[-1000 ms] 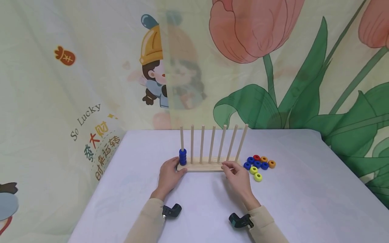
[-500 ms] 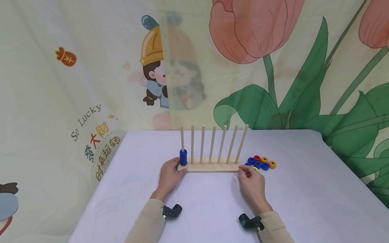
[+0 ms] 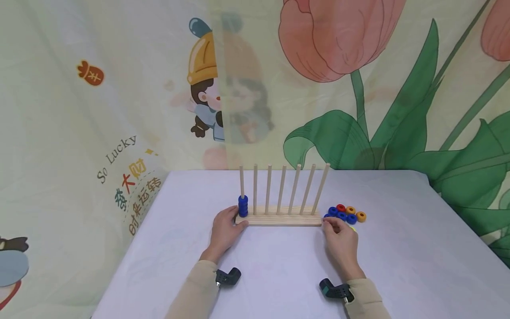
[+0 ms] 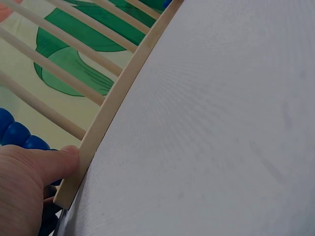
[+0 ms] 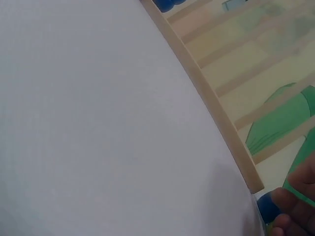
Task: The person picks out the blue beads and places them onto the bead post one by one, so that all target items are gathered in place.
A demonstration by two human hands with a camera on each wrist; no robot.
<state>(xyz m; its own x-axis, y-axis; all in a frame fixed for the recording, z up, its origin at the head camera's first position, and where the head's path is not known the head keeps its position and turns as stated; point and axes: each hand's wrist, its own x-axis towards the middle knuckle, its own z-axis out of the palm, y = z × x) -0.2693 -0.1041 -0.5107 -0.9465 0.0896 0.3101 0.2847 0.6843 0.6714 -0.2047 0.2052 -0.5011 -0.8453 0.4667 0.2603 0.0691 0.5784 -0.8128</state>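
Observation:
A wooden peg rack (image 3: 283, 220) stands upright on the white table, its long base carrying a row of several bare pegs. Blue beads (image 3: 243, 206) are stacked on its leftmost peg. My left hand (image 3: 224, 231) grips the base's left end, thumb (image 4: 61, 160) on the front face and fingers behind, mostly hidden. At the rack's right end is my right hand (image 3: 341, 241), fingers loosely bent. In the right wrist view its fingertips (image 5: 283, 199) overlap a loose blue bead (image 5: 267, 207) just past the base's end.
Right of the rack lie loose beads: several blue ones (image 3: 341, 216), a red one (image 3: 340, 207) and two orange ones (image 3: 361, 216). A yellow bead (image 3: 353, 229) is mostly hidden behind my right hand. A printed curtain (image 3: 255, 88) hangs behind the table (image 3: 275, 270).
My right hand has moved right along the front of the base to its right end, now covering the yellow beads. The left hand keeps its grip; the view has shifted slightly.

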